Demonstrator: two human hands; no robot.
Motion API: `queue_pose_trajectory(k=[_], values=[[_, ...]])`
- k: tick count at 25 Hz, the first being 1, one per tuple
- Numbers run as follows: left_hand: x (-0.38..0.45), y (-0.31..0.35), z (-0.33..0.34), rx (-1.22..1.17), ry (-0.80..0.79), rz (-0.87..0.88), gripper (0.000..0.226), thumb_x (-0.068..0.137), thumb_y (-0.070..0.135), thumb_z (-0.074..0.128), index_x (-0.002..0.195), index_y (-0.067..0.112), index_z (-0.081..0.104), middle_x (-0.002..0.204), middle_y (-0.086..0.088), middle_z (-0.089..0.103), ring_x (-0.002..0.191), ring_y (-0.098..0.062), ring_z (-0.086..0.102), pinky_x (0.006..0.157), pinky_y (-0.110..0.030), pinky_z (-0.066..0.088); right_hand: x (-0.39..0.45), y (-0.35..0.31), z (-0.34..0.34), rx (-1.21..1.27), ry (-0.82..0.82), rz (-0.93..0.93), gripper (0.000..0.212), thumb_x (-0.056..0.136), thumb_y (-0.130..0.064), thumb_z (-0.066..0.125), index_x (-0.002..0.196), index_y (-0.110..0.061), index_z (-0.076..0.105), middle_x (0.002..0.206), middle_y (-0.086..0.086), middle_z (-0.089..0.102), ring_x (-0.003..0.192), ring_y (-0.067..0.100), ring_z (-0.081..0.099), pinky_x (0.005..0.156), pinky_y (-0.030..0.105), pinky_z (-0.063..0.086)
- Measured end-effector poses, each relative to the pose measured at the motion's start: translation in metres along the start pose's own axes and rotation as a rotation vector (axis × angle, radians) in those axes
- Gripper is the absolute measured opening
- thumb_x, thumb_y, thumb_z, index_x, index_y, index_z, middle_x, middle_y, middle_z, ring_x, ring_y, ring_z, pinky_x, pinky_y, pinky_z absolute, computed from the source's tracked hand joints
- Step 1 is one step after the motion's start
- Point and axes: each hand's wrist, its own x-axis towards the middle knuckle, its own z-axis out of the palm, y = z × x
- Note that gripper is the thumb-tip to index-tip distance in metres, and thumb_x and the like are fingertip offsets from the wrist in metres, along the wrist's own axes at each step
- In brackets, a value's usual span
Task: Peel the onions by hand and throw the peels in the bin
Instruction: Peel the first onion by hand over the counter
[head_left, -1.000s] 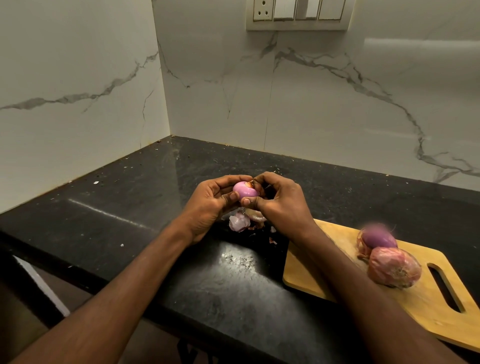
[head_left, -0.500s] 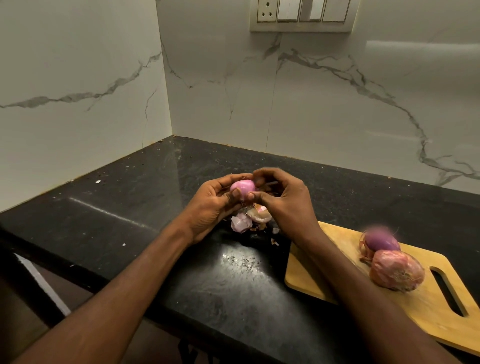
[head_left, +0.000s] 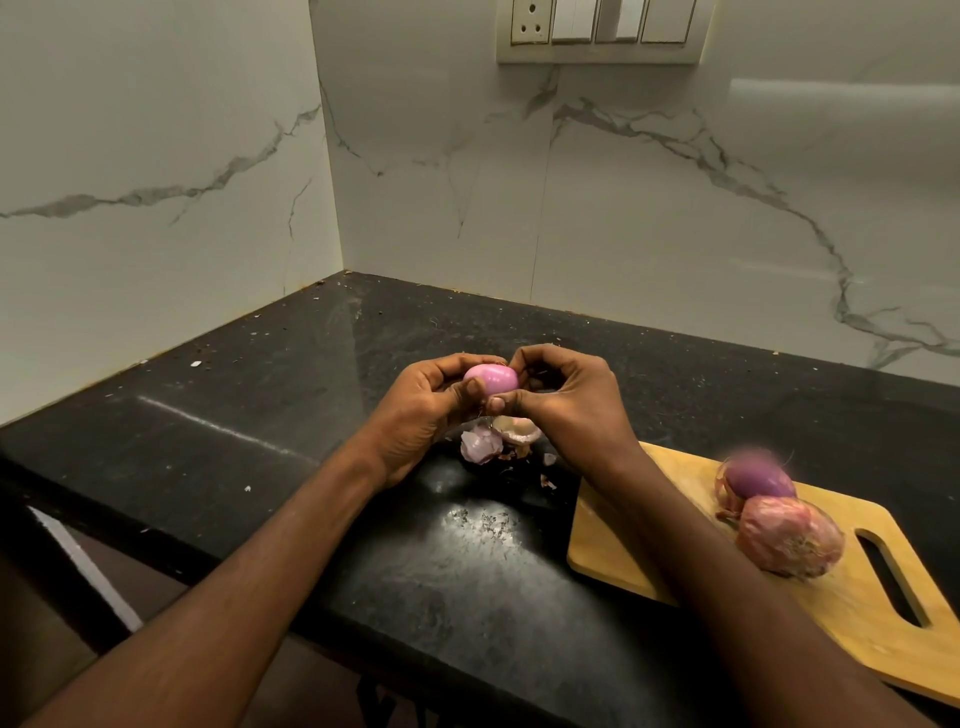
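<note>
onion (head_left: 491, 378) gripped between both hands (head_left: 519, 400)

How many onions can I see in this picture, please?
3. One pink peeled onion is held between the left hand and right hand. A purple onion and an unpeeled onion lie on the cutting board. Nothing suggests more are hidden.

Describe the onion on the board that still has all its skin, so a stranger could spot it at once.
Start at the wooden cutting board on the right of the black counter. Two onions sit together beside its handle slot. The unpeeled onion is the nearer one, dull pinkish-brown and papery, while the partly peeled onion behind it shows glossy purple flesh.
</note>
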Motion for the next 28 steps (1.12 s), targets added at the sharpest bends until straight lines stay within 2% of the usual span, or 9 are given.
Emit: queue_pose_trajectory(k=[4,8,12,16,22,25,28], values=[[0.002,0.0,-0.002,-0.063,-0.043,-0.009,0.038,0.091,0.019,0.06,0.125,0.003,0.065,0.118,-0.011,0.075,0.112,-0.027,0.071,0.092,-0.029,0.059,-0.002,0.0,0.0,0.157,-0.016,0.068,0.028,0.075,-0.008,0.09,0.097,-0.007,0.074,0.093,0.014,0.076,0.091,0.035,0.074,0.082,0.047,0.064],[0.003,-0.001,-0.003,-0.096,-0.029,-0.01,0.037,0.091,0.02,0.061,0.124,0.003,0.067,0.122,-0.016,0.073,0.116,-0.031,0.069,0.094,-0.031,0.06,-0.002,-0.003,-0.001,0.167,-0.002,0.078,0.025,0.074,-0.009,0.091,0.093,-0.006,0.075,0.09,0.014,0.077,0.089,0.035,0.074,0.081,0.045,0.065],[0.002,-0.001,-0.002,-0.125,0.023,-0.003,0.038,0.09,0.02,0.063,0.122,0.002,0.068,0.123,-0.02,0.072,0.114,-0.031,0.07,0.09,-0.032,0.061,-0.002,-0.003,0.006,0.079,0.064,0.02,0.021,0.073,-0.014,0.092,0.088,-0.013,0.077,0.083,0.006,0.077,0.082,0.031,0.074,0.076,0.045,0.065],[0.003,0.0,0.002,-0.233,0.151,0.012,0.043,0.084,0.015,0.068,0.125,-0.001,0.066,0.126,-0.023,0.07,0.114,-0.033,0.071,0.086,-0.033,0.063,0.0,-0.001,0.015,0.089,0.167,0.021,0.017,0.078,-0.013,0.089,0.09,-0.015,0.076,0.082,0.005,0.075,0.079,0.031,0.073,0.072,0.045,0.064],[0.006,-0.001,-0.002,-0.29,0.136,-0.023,0.043,0.09,0.016,0.062,0.129,-0.003,0.063,0.123,-0.019,0.071,0.114,-0.031,0.069,0.084,-0.033,0.063,0.003,-0.005,0.004,-0.042,-0.026,-0.024,0.021,0.079,-0.008,0.087,0.097,-0.015,0.079,0.088,-0.003,0.077,0.076,0.01,0.072,0.071,0.029,0.061],[0.007,0.0,0.0,-0.269,0.162,-0.046,0.03,0.099,0.011,0.055,0.122,-0.004,0.065,0.115,-0.017,0.074,0.107,-0.027,0.071,0.089,-0.033,0.062,0.004,-0.004,0.001,-0.157,-0.069,-0.064,0.022,0.075,-0.006,0.089,0.095,-0.012,0.081,0.087,-0.003,0.078,0.078,0.012,0.075,0.075,0.038,0.064],[0.01,0.002,-0.004,-0.506,0.293,-0.046,0.031,0.109,0.014,0.043,0.119,-0.008,0.062,0.112,-0.023,0.071,0.096,-0.028,0.073,0.083,-0.031,0.063,0.004,0.0,-0.006,-0.29,-0.131,-0.1,0.021,0.076,-0.004,0.089,0.091,-0.016,0.081,0.083,-0.007,0.077,0.077,0.011,0.074,0.072,0.046,0.063]])
